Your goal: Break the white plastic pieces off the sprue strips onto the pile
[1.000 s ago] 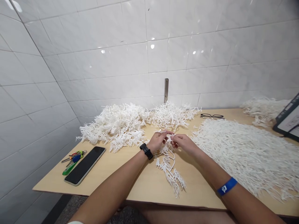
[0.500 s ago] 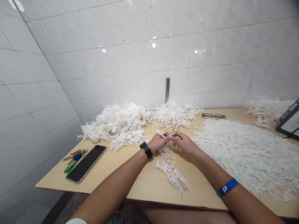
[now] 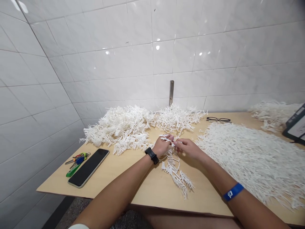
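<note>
The step in hand looks like close finger work on a white sprig (image 3: 166,139), held over the bench (image 3: 143,190). The left hand (image 3: 162,147) pinches it; the right hand (image 3: 188,148) appears clamped on its right end. The next move seems to call for a steady left grip while the right fingertips work. Both forearms reach forward, converging above loose strands (image 3: 176,180).
</note>
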`<state>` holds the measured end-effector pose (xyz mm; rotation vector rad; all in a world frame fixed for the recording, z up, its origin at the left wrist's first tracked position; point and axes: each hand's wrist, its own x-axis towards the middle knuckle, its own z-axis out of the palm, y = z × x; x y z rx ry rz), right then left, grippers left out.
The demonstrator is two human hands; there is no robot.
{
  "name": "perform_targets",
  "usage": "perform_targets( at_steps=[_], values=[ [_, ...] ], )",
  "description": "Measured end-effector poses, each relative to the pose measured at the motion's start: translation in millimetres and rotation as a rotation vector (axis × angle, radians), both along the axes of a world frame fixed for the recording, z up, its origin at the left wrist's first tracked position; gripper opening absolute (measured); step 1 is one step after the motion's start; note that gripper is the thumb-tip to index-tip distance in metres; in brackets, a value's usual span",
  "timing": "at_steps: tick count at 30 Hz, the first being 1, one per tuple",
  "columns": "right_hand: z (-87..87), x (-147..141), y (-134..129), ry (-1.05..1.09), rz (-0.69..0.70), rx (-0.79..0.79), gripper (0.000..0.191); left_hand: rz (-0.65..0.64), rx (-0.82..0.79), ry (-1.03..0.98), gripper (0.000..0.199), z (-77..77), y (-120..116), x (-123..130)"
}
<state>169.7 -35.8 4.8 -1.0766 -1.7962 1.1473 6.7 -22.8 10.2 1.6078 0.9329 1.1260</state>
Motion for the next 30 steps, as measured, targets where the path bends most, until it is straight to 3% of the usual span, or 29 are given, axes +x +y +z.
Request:
perform_targets(
  at_steps=[2, 6, 11, 16, 21, 30],
  values=[
    [2.8, -1.8, -1.9, -0.005, -0.002, 0.017, 0.048, -0.074, -0.076, -0.075, 0.041, -2.4, 1.9, -0.3],
    [10.9, -6.1, -7.4, 0.009, -0.03, 0.11, 0.045, -0.321, -0.219, -0.198, 0.064, -9.9, 6.6, -1.2],
    [13.0, -6.5, -9.5, 0.021, -0.051, 0.175, 0.037, -0.448, -0.24, -0.183, 0.073, -10.8, 7.8, -3.5],
    [6.7, -4.5, -4.9, -0.073, -0.118, 0.104, 0.04, -0.276, -0.149, -0.016, 0.062, -7.6, 1.2, -4.7],
    [4.9, -6.5, -3.5, -0.077, -0.137, 0.08, 0.044, -0.069, 0.011, 0.006, 0.056, -2.8, -9.1, 1.8],
    [13.3, -12.1, -13.6, -0.052, 0.03, 0.005, 0.053, -0.006, -0.086, -0.107, 0.055, 4.6, -12.8, 6.3]
  ],
)
